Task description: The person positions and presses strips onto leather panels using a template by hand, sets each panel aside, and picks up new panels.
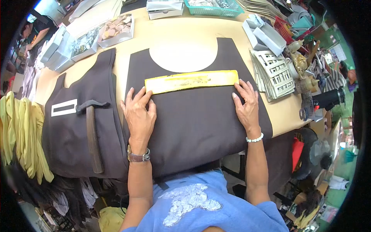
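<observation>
A long yellow strip (191,81) with dark smudges along its middle lies across a dark brown, vest-shaped cloth piece (193,123) with a scooped top edge. My left hand (140,113) rests flat on the cloth, its fingers spread and the fingertips at the strip's lower left corner. At the other end, my right hand (247,105) has its fingertips by the strip's lower right corner, thumb apart. To the left, a hammer (91,135) with a wooden handle lies on a second stack of dark cloth (69,143), beside a white rectangular frame (64,108).
Boxes of small metal parts (85,43) and tan pieces (116,30) stand at the table's back left. A teal basket (214,8) is at the back. Cut-out card templates (272,73) lie right. Yellow cloths (23,131) hang left. Another person (38,33) is far left.
</observation>
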`<action>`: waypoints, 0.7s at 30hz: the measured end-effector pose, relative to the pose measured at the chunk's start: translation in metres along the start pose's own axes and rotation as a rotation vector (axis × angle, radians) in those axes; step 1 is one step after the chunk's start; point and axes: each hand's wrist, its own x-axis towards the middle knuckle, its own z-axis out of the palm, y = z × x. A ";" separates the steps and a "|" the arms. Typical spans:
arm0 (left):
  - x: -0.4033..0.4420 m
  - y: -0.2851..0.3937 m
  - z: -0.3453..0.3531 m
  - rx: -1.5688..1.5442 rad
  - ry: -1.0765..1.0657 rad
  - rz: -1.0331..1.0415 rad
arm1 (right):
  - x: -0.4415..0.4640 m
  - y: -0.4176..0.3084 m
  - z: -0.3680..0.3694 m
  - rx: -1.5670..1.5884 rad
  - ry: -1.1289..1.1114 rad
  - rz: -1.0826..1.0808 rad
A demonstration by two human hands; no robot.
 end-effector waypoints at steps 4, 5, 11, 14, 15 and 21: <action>-0.001 -0.001 0.002 0.001 0.004 0.008 | -0.002 0.000 0.000 -0.015 0.009 -0.013; -0.001 -0.001 0.002 0.001 0.006 0.011 | -0.001 0.000 0.000 -0.017 0.012 -0.021; 0.000 -0.001 0.003 0.009 0.011 0.024 | -0.001 -0.001 0.001 -0.030 0.018 -0.021; 0.000 -0.002 0.004 0.018 0.011 0.029 | -0.001 -0.003 0.001 -0.040 0.019 -0.014; 0.000 -0.002 0.004 0.025 0.009 0.029 | -0.001 -0.002 0.001 -0.032 0.017 -0.018; -0.001 0.000 0.002 0.025 0.053 0.058 | -0.001 -0.001 0.001 -0.054 0.019 -0.031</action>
